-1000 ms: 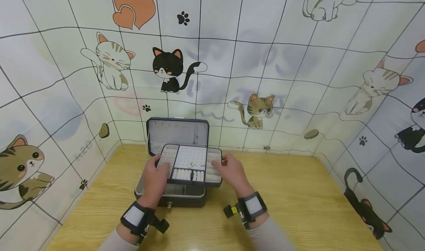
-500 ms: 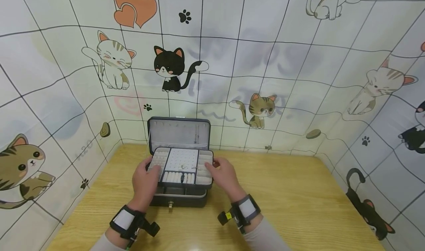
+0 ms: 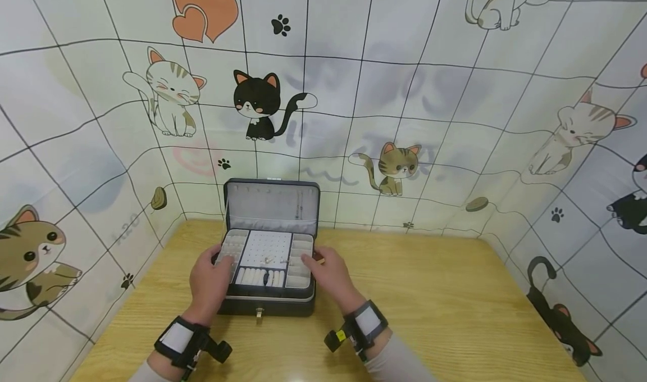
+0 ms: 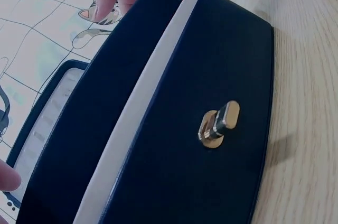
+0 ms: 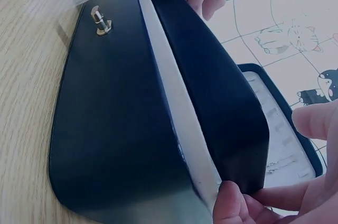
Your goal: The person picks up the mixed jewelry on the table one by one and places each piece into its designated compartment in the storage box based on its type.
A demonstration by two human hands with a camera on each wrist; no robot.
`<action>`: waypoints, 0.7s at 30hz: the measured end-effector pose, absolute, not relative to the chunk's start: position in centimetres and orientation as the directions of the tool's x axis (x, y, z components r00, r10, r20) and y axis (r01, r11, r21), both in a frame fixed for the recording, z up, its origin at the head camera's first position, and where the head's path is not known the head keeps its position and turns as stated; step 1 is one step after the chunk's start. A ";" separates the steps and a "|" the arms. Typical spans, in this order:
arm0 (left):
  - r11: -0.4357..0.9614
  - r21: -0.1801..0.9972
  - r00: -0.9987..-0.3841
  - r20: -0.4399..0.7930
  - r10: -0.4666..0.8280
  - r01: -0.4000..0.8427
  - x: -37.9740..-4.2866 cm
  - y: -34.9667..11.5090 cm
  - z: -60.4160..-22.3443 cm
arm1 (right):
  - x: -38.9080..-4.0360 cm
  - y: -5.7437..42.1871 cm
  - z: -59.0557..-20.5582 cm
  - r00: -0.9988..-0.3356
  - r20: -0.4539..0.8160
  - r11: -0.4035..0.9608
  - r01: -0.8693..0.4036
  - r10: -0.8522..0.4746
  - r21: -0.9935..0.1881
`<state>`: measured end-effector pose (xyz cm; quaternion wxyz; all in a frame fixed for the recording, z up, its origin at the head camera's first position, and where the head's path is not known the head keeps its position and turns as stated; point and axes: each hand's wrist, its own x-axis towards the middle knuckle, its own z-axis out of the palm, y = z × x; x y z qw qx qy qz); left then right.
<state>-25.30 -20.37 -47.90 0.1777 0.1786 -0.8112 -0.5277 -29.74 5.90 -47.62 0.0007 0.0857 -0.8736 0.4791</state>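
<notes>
A dark jewelry box [image 3: 283,307] stands on the table with its lid [image 3: 273,205] up. Over its base sits a jewelry tray [image 3: 265,247], gripped at its left end by my left hand [image 3: 208,283] and at its right end by my right hand [image 3: 333,275]. Both thumbs lie over the tray's top edges. White ring rolls [image 3: 253,276], a pegboard-like panel and small compartments fill the tray. A pale rim [image 5: 177,84] shows between tray and base in the right wrist view. The front carries a gold clasp [image 4: 219,123]. My right fingertips [image 5: 229,197] are at the tray's lower corner.
A necklace [image 3: 298,205] hangs inside the lid. The wooden table [image 3: 404,303] extends to the right of the box. Behind and at the sides hang cat-printed sheets [image 3: 333,90].
Both hands have carried the tray left and down, from above and right of the base to lined up over it. The opening into the base is now covered.
</notes>
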 end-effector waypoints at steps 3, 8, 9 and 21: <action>0.394 0.913 -0.873 0.104 -0.476 -0.106 -25.5 -20.5 -48.1 | -29.7 5.9 -47.5 -0.985 0.077 0.527 -0.148 -0.153 -0.837; 0.413 0.903 -0.879 0.094 -0.467 -0.122 -25.5 -20.6 -48.3 | -29.6 6.0 -47.3 -0.985 0.077 0.538 -0.149 -0.154 -0.830; 0.415 0.901 -0.880 0.092 -0.466 -0.126 -25.5 -20.6 -48.3 | -29.5 6.0 -47.3 -0.985 0.077 0.540 -0.149 -0.154 -0.828; 0.443 0.885 -0.876 0.099 -0.472 -0.139 -25.6 -20.4 -48.5 | -29.6 6.2 -47.2 -0.986 0.066 0.581 -0.143 -0.152 -0.801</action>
